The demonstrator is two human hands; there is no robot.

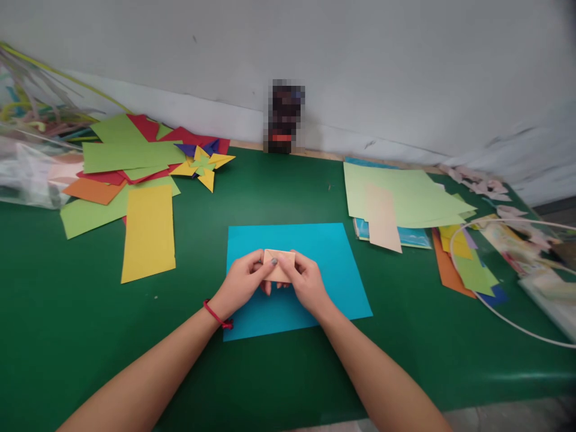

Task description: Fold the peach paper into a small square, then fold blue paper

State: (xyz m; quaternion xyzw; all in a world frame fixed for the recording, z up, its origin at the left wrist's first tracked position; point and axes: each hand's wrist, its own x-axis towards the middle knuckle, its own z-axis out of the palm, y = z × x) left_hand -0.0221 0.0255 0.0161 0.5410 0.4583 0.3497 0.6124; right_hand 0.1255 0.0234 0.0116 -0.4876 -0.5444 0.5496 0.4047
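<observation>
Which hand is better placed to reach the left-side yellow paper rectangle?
Probably the left hand: it is nearer the yellow paper rectangle, out to the left. The right hand is farther away; both hold the folded peach paper.

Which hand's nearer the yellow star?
Left. The left hand, holding the folded paper by its left end, is below and right of the star in view; the right hand, at the paper's other end, is farther right.
</observation>
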